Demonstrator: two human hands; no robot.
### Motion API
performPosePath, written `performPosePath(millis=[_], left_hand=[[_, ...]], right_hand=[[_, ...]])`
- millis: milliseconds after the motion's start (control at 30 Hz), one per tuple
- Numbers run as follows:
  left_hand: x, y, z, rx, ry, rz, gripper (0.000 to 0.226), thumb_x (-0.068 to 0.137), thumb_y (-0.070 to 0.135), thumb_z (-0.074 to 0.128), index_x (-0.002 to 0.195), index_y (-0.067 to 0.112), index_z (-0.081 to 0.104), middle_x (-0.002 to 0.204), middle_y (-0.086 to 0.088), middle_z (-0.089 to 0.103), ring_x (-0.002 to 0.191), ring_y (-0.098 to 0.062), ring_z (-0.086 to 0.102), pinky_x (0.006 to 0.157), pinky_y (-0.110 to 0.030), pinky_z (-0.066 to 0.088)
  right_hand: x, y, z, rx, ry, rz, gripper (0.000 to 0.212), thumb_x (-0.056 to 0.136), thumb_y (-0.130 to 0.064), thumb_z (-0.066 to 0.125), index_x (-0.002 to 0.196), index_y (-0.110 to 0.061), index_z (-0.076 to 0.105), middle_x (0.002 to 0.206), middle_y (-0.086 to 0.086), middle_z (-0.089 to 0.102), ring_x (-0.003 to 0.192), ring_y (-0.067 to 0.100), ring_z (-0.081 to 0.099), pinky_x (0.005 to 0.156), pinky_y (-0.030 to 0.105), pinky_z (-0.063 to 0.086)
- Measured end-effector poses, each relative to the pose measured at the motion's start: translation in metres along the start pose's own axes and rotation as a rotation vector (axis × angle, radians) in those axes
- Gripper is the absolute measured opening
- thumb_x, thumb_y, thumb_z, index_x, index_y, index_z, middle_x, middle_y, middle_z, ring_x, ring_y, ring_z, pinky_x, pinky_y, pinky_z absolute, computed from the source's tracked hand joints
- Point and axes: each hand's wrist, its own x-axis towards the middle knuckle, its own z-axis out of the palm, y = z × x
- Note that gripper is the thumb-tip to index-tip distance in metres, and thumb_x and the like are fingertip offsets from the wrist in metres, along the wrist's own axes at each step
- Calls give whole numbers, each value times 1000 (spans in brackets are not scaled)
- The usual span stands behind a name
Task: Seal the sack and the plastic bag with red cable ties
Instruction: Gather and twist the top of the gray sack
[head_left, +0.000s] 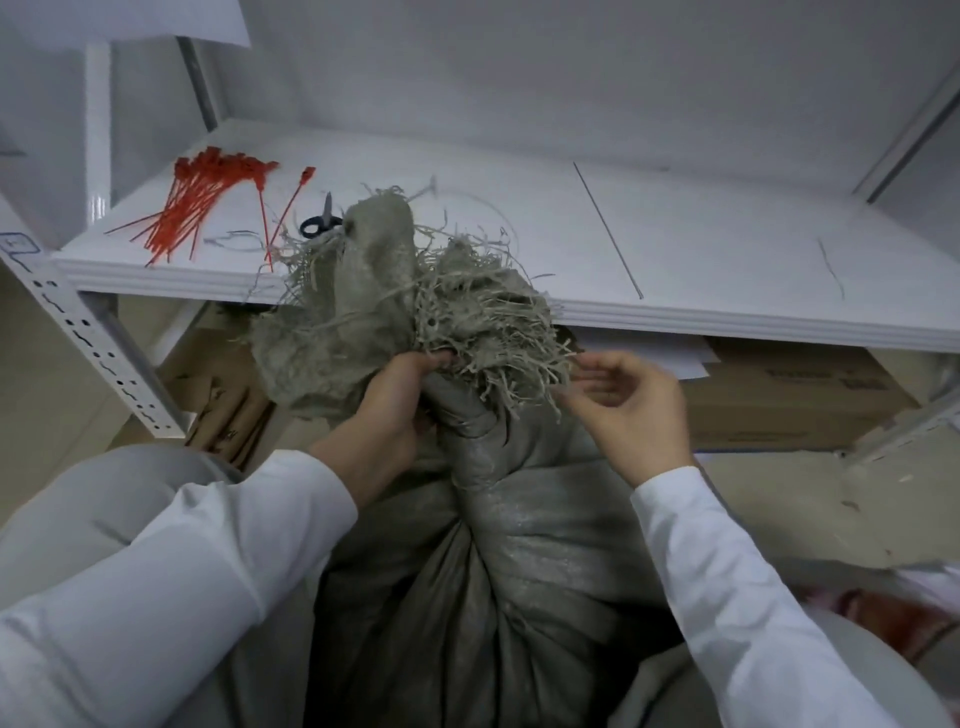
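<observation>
A grey woven sack (498, 561) stands between my knees, its mouth gathered into a twisted neck with frayed strands fanning out on top. My left hand (387, 415) grips the bunched neck just below the fraying. My right hand (626, 402) is beside the frayed edge on the right, fingers loosely curled, fingertips touching the loose strands and holding nothing. A pile of red cable ties (195, 200) lies on the white shelf (675, 223) at the far left, with two single ties (288, 208) next to it.
Blue-handled scissors (321, 221) lie on the shelf behind the sack top. Cardboard boxes (789, 395) sit under the shelf. A perforated white shelf post (88, 332) slants at the left. Something red and white (893, 608) lies at the lower right, blurred.
</observation>
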Motion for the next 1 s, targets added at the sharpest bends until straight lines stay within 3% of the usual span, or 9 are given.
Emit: performPosePath(millis=[100,200,333,400,467,600,733,867,1000], left_hand=[[-6,1,2,-37,-78,-26,30,88,13,50,114,6,65,110,-12,70,104,-26,65,92,-34,51],[-11,2,4,-45,-205,-29,32,91,8,37,104,6,66,101,-13,72,95,-24,67,85,-33,53],[-12,4,1,15,-333,-53,38,94,15,32,75,10,64,71,-9,68,66,-21,65,72,-30,50],[-13,6,1,44,-333,-67,31,94,23,36,69,14,53,71,-8,52,64,-22,53,68,-32,42],[-16,10,3,94,-328,-64,31,96,29,37,73,14,51,75,-7,48,68,-21,49,68,-32,44],[-27,12,8,235,-450,49,74,103,11,22,41,11,62,45,-4,59,40,-7,57,40,-14,46],[-31,3,5,302,-381,109,42,101,4,28,63,7,46,48,-5,52,41,-8,52,42,-15,40],[-29,6,10,211,-330,238,45,100,0,38,64,14,62,51,4,62,48,-6,57,51,-19,47],[-27,-7,8,604,-218,746,19,79,5,66,93,17,60,81,10,66,75,6,59,67,-16,45]], right_hand=[[-3,3,16,100,-213,132,40,66,2,82,98,-15,64,85,-10,69,74,-7,65,73,10,50],[-6,4,29,126,-342,193,30,75,6,75,97,-13,66,87,-11,73,86,-2,68,84,21,55],[-4,-3,40,53,-199,205,20,88,2,54,78,-8,68,63,1,64,77,4,70,54,10,44],[-6,-5,33,-84,-271,373,24,94,-14,55,108,2,66,108,23,65,120,26,56,83,22,45],[-5,10,29,24,-318,494,46,94,-20,57,133,4,49,144,20,45,134,29,40,106,25,29],[-13,-8,26,276,-187,498,14,79,7,68,87,-5,65,89,6,68,89,20,62,90,36,51],[-2,-17,27,263,-59,242,61,55,-9,86,111,-4,62,108,9,69,105,24,64,92,38,51],[7,-16,29,128,48,245,46,71,2,76,113,-7,59,115,11,63,106,18,63,95,38,50],[13,-26,31,187,291,111,29,75,-2,76,93,-19,61,105,5,66,98,14,62,95,34,51]])
